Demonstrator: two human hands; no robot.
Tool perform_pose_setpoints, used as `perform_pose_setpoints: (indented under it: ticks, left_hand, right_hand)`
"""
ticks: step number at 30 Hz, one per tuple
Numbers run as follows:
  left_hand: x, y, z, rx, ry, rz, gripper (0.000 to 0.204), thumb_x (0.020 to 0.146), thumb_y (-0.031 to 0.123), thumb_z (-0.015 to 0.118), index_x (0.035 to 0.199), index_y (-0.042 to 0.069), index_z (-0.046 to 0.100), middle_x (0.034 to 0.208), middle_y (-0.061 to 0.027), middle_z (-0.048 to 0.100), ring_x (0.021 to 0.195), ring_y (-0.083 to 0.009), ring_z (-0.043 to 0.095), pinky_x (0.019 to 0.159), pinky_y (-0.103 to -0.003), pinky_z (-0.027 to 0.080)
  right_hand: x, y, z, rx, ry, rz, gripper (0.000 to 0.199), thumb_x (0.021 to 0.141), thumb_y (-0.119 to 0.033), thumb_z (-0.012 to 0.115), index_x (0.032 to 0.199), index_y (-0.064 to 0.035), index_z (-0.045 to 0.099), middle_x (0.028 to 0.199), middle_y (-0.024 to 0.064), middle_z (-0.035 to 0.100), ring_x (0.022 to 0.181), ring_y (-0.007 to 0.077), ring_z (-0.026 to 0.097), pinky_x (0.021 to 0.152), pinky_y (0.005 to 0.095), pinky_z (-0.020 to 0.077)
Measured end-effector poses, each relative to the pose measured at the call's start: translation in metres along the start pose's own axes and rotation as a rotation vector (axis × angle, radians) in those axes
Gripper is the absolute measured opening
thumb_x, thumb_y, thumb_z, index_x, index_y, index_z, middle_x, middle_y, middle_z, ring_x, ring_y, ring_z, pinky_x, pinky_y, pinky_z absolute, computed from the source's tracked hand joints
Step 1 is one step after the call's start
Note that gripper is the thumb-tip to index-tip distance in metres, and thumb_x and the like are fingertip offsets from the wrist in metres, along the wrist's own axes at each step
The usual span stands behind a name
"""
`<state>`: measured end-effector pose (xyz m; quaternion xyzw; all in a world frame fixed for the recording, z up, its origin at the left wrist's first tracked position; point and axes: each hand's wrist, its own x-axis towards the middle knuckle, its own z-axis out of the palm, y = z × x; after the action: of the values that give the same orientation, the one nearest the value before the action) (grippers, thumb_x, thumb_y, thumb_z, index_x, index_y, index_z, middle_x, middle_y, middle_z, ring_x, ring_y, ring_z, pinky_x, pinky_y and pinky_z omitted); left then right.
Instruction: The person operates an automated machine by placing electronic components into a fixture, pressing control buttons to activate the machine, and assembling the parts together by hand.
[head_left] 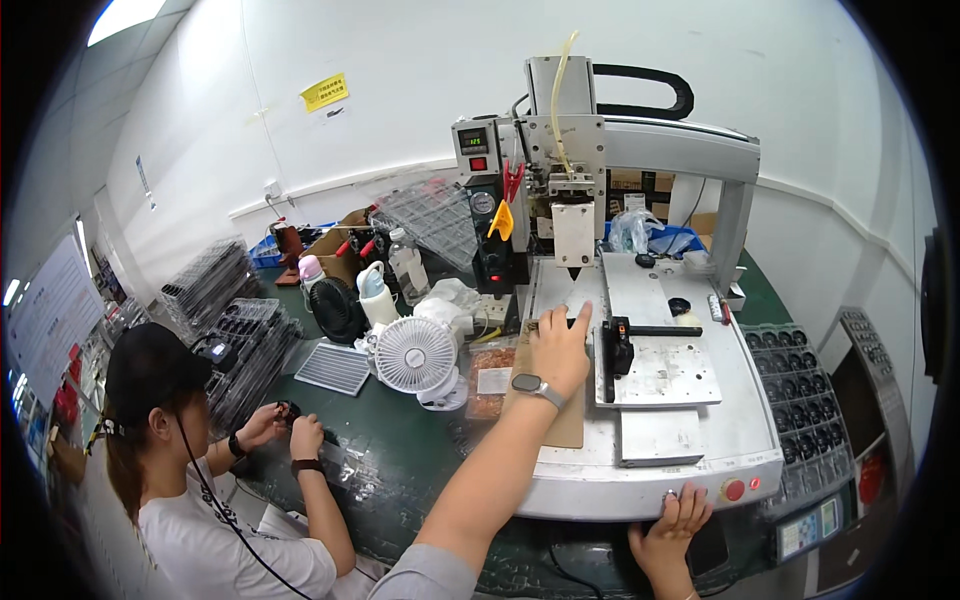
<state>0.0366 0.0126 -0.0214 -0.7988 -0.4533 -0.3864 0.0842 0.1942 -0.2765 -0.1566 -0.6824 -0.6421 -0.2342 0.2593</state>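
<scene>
My left hand (560, 348), with a grey watch (538, 386) on its wrist, reaches over the brown board (566, 425) on the bed of a white benchtop machine (545, 490). Its fingers are bent together, and a small dark bit shows between them, too hidden to name. Just beyond it hangs the machine's pointed nozzle (574, 272). My right hand (672, 525) rests at the machine's front edge with its fingers stretched out, the tips by a small button left of the red button (735, 490). On the sliding plate sits a black part in a fixture (620, 348).
At left a co-worker in a black cap (155, 365) handles a small dark part. A white fan (416, 356), bottles (376, 297) and stacked clear trays (245, 350) crowd the table's left. A tray of black parts (795, 390) lies right, above a handheld controller (808, 530).
</scene>
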Motion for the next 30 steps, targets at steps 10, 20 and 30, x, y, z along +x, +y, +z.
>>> perform_pose_setpoints:
  ticks: [10,20,30]
  left_hand:
    - [0.001,-0.005,-0.026,0.135,-0.598,-0.412,0.110,0.066,0.054,0.078,0.150,0.004,0.025,0.146,-0.0204,0.037,0.132,-0.0403,0.040,0.094,-0.059,0.046]
    - [0.002,-0.016,-0.005,-0.013,-0.360,-0.380,0.114,0.067,0.049,0.079,0.150,0.000,0.018,0.144,-0.0292,0.032,0.134,-0.0451,0.035,0.101,-0.060,0.041]
    - [0.007,-0.013,-0.016,0.013,-0.650,-0.608,0.124,0.062,0.057,0.079,0.152,0.002,0.015,0.142,-0.0331,0.038,0.135,-0.0439,0.038,0.107,-0.053,0.036]
  right_hand:
    - [0.000,-0.002,-0.001,-0.007,0.036,-0.018,0.079,0.070,-0.019,0.070,0.132,0.0013,0.028,0.146,0.0363,0.026,0.137,0.0558,0.021,0.110,0.0677,0.0075]
    - [-0.002,-0.001,-0.001,-0.018,0.030,-0.031,0.083,0.069,-0.019,0.072,0.135,0.0017,0.026,0.146,0.0356,0.024,0.138,0.0563,0.018,0.111,0.0676,0.0046]
    - [-0.003,0.000,0.001,-0.016,0.036,-0.034,0.079,0.070,-0.022,0.071,0.132,0.0010,0.030,0.145,0.0321,0.025,0.139,0.0552,0.016,0.112,0.0677,0.0033]
